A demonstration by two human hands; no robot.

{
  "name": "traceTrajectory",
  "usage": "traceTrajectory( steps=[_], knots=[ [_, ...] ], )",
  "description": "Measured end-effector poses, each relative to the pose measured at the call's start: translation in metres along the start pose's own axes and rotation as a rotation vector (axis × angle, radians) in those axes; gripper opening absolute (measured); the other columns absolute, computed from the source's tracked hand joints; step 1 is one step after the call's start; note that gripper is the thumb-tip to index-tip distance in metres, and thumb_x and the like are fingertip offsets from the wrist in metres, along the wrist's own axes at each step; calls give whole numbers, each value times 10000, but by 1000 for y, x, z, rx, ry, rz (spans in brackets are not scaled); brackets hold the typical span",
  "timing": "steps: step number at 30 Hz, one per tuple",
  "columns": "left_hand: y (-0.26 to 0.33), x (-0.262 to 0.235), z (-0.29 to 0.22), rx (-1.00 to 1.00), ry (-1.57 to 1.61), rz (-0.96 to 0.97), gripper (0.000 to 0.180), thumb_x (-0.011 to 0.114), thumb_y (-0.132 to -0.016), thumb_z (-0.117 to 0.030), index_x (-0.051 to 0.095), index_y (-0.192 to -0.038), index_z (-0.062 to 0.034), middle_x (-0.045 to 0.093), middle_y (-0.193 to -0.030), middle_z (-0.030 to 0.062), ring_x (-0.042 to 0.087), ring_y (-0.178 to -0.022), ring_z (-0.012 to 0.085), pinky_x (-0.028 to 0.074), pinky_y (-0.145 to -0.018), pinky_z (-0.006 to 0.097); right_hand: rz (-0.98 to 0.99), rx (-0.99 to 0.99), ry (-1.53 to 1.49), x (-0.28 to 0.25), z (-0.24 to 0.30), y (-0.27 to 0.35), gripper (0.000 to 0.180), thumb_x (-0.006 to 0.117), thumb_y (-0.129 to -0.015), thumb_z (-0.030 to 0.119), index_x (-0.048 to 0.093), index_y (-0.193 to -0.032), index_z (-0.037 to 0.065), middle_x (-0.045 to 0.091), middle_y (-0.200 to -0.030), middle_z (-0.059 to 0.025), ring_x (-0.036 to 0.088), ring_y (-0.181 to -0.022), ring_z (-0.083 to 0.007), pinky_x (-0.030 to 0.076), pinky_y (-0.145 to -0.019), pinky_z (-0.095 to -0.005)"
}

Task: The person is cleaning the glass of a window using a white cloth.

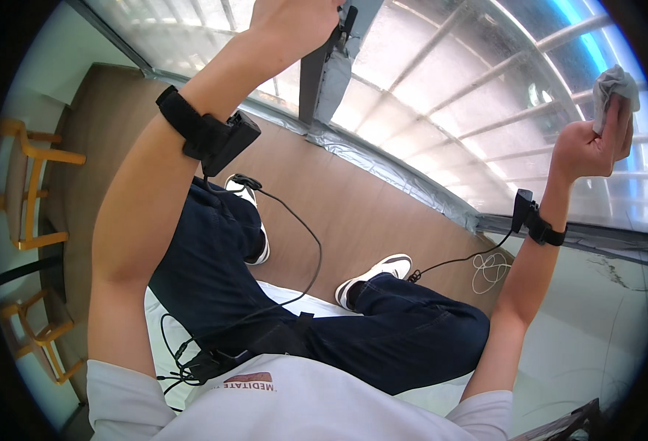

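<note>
My left hand is raised at the top of the view, fingers closed around the dark window frame post. Over at the upper right, my right hand grips a crumpled grey cloth and holds it up against the frosted window pane. Both wrists carry black strapped devices with cables. I sit or crouch on a white surface, knees bent, in dark jeans and white-and-black sneakers.
A silver window sill runs diagonally below the glass. Wooden floor lies beneath my feet. Yellow wooden chairs stand at the left edge. A coiled white cable lies near the sill at right.
</note>
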State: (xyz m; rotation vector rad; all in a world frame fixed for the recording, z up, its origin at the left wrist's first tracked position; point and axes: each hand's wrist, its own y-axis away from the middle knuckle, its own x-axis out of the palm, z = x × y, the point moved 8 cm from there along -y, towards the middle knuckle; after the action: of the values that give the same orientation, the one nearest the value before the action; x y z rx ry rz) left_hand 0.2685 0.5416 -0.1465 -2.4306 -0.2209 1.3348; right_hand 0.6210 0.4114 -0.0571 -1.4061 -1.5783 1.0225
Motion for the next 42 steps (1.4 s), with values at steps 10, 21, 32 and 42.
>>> traceTrajectory(
  steps=[10,21,32,42],
  knots=[
    [-1,-1,-1,21,10,17,306,687,-960,-167,710,-893,131,698,-868,341,709,-860,488,579,-766,509,136,24,-324,27,70,56,681,473,-708,-114,769,-1264,144,697,-1382,-27,548,-1358,-268,425,-1139,-376],
    [3,-4,-2,25,13,26,318,674,-967,-200,713,-915,112,702,-889,332,702,-894,485,567,-797,524,844,-341,-538,56,190,215,288,624,-953,118,774,-1197,88,652,-1428,60,469,-1441,-162,448,-1136,-346],
    [-1,-1,8,9,21,38,309,675,-973,-213,722,-911,86,717,-903,305,707,-903,478,569,-808,526,1118,-617,-619,21,174,342,387,625,-890,98,735,-1255,30,655,-1408,-28,513,-1396,-169,488,-1105,-312],
    [-5,18,17,145,-68,22,413,695,-976,-332,647,-887,69,713,-800,262,712,-778,466,586,-705,470,1654,-1053,-357,-57,67,486,256,610,-843,181,813,-926,50,694,-1332,0,505,-1362,-191,425,-1131,-318]
  ],
)
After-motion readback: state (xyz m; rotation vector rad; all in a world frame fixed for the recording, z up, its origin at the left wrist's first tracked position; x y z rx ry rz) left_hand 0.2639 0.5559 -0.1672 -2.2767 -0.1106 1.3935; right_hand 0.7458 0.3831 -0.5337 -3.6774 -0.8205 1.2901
